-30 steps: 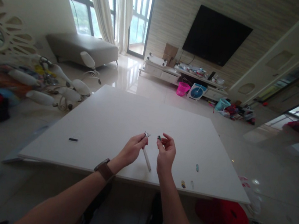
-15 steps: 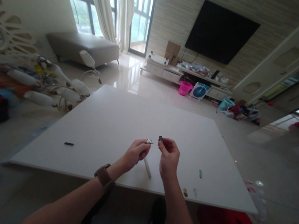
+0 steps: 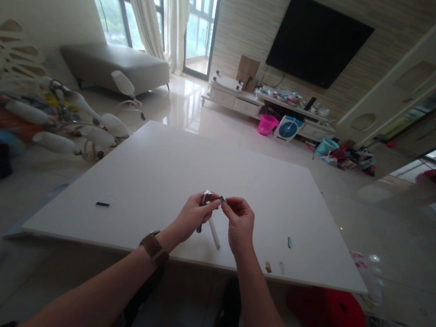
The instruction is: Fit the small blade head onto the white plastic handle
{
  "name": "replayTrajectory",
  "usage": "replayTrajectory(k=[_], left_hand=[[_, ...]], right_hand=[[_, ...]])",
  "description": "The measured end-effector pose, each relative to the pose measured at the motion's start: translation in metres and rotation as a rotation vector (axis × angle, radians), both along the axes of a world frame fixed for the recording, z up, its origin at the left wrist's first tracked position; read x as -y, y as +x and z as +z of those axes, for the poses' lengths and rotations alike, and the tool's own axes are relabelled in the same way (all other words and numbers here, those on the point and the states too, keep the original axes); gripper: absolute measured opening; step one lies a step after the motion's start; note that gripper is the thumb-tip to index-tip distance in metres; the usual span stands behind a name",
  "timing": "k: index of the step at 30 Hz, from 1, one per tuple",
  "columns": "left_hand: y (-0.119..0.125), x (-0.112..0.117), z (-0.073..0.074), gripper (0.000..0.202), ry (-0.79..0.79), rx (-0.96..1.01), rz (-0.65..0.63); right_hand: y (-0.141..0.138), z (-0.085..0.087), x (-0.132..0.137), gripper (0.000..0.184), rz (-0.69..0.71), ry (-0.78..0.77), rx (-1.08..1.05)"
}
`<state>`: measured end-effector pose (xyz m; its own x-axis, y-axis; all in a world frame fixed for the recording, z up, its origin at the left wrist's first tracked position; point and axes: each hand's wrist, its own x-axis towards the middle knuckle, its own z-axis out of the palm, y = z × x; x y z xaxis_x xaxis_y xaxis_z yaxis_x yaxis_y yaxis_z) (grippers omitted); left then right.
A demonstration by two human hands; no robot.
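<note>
My left hand (image 3: 193, 213), with a brown-strapped watch (image 3: 155, 247) on its wrist, is closed around a small tool with a silver head and dark handle (image 3: 208, 193). I cannot make out its exact kind. My right hand (image 3: 241, 223) pinches a small dark-green piece (image 3: 222, 199) between thumb and fingers. Both hands meet above the white table (image 3: 203, 156), and the left fingertips reach the green piece or lie right beside it. Below and between the hands lies a pale stick (image 3: 214, 234), its upper end hidden by the left hand.
A dark strip (image 3: 102, 204) lies on the table's left; a teal strip (image 3: 289, 242), a small yellow-and-dark figure (image 3: 268, 267) and a clear bit (image 3: 281, 267) lie at right. A lamp with white shades (image 3: 113, 124) stands beyond the left edge, a red stool-like object (image 3: 326, 314) below the right.
My hands have come together, the right moving left with the green piece to the left fingertips. The silver-headed tool now stands more upright in my left hand. The view has shifted slightly.
</note>
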<state>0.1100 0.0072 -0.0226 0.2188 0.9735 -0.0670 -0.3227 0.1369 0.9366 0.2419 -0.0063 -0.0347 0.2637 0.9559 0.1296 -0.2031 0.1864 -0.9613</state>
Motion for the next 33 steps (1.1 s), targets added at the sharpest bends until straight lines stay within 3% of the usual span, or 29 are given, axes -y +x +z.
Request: replayTrajectory(k=[5, 11, 14, 21, 29, 33], left_hand=[[0.0, -0.003, 0.001, 0.034, 0.006, -0.034, 0.022], [0.001, -0.01, -0.002, 0.035, -0.01, -0.071, 0.086], [0.001, -0.01, -0.002, 0.035, -0.012, -0.081, 0.121], [-0.004, -0.005, 0.0, 0.033, 0.016, -0.138, 0.131], [-0.004, -0.004, 0.002, 0.023, 0.244, -0.322, 0.148], [-0.005, -0.004, 0.002, 0.028, 0.273, -0.354, 0.124]], right_hand=[[-0.002, 0.006, 0.003, 0.019, 0.047, -0.011, 0.13], [-0.005, 0.007, 0.003, 0.011, -0.134, 0.093, 0.45], [-0.005, 0.009, 0.003, 0.008, -0.133, 0.157, 0.548], [-0.004, 0.013, 0.007, 0.006, -0.11, 0.194, 0.609], [-0.004, 0.013, 0.011, 0.014, -0.131, 0.245, 0.718], [-0.002, 0.01, 0.007, 0.016, -0.132, 0.197, 0.665]])
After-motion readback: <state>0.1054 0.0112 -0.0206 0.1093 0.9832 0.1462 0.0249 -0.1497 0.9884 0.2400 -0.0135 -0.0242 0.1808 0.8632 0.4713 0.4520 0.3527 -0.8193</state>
